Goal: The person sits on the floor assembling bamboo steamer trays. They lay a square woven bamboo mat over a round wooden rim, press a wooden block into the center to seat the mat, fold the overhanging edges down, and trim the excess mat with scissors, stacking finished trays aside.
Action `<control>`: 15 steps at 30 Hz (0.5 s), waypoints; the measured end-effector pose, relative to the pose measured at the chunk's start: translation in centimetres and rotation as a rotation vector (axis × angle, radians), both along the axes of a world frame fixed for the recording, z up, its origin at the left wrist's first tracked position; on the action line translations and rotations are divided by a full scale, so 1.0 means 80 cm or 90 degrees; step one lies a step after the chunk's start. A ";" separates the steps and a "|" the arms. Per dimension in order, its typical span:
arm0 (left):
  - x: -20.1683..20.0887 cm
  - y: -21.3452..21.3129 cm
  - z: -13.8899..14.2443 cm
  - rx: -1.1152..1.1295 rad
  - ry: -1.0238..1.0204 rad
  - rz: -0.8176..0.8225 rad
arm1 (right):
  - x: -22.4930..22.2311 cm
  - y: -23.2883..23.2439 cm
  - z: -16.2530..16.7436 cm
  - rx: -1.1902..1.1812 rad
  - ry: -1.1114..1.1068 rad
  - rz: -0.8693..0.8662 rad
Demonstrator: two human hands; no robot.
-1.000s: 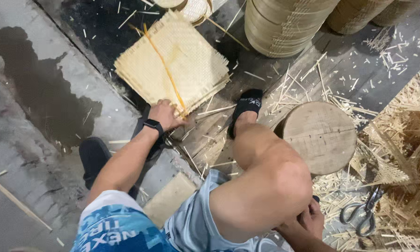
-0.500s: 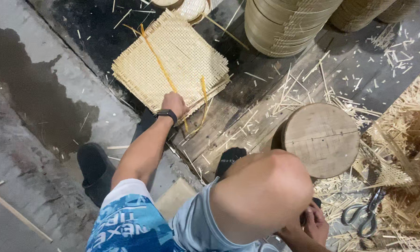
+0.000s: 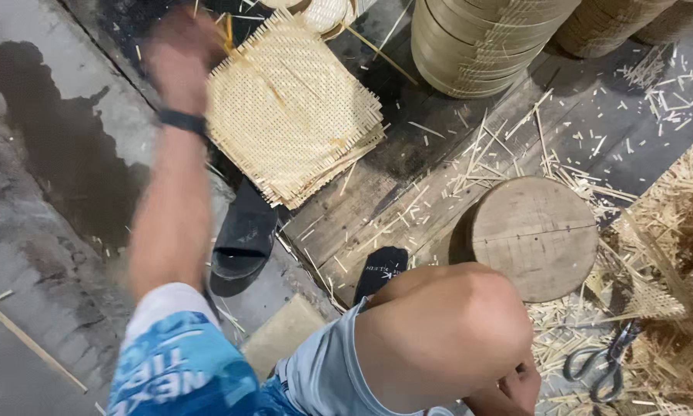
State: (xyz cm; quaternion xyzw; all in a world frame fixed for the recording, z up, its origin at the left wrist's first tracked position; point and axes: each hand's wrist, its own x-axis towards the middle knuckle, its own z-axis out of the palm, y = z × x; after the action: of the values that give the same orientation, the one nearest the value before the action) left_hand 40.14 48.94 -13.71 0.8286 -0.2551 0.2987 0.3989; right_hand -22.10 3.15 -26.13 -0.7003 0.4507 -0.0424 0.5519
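Two hands show. The left hand (image 3: 179, 58), blurred, is raised at the far left edge of the mat stack (image 3: 292, 108); it seems to pinch a thin strip (image 3: 229, 31), but I cannot tell how far it is closed. The right hand (image 3: 520, 385) rests low by the knee (image 3: 446, 331), fingers curled; whether it holds anything is hidden.

The stack lies on the floor (image 3: 38, 231) at far centre, its right corner on dark planks (image 3: 408, 177). The step looks like working at the stack's far left edge, likely with that strip; a next move there would call for a steadier pinch.

Room is tight: drums (image 3: 485, 42) crowd the far right, a round block (image 3: 533, 235) sits near right, a sandal (image 3: 242, 235) lies just below the stack. Scissors (image 3: 600, 362) lie in scraps at right. Open room lies left, on wet concrete.
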 end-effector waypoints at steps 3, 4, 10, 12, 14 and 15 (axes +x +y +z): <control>0.006 -0.022 0.048 0.121 -0.220 -0.018 | 0.007 -0.010 0.005 0.022 0.138 -0.059; 0.000 -0.053 0.050 0.219 -0.262 0.013 | 0.016 -0.018 0.009 -0.015 0.110 -0.047; -0.202 -0.371 -0.035 0.316 0.093 -0.427 | 0.116 -0.090 0.116 -0.218 -0.021 0.203; -0.311 -0.458 -0.071 0.462 0.310 -0.786 | 0.152 -0.098 0.145 -0.242 -0.033 0.341; -0.393 -0.502 -0.104 0.171 0.461 -1.108 | 0.170 -0.103 0.159 -0.187 -0.024 0.497; -0.402 -0.506 -0.120 0.194 0.517 -1.104 | 0.172 -0.103 0.158 -0.081 -0.007 0.476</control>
State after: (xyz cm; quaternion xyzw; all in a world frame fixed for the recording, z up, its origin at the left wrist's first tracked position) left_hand 7.94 8.43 -23.33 0.4353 -0.6563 -0.4448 0.4265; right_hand -8.35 -5.07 -13.45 -0.8492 0.1577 0.1302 0.4869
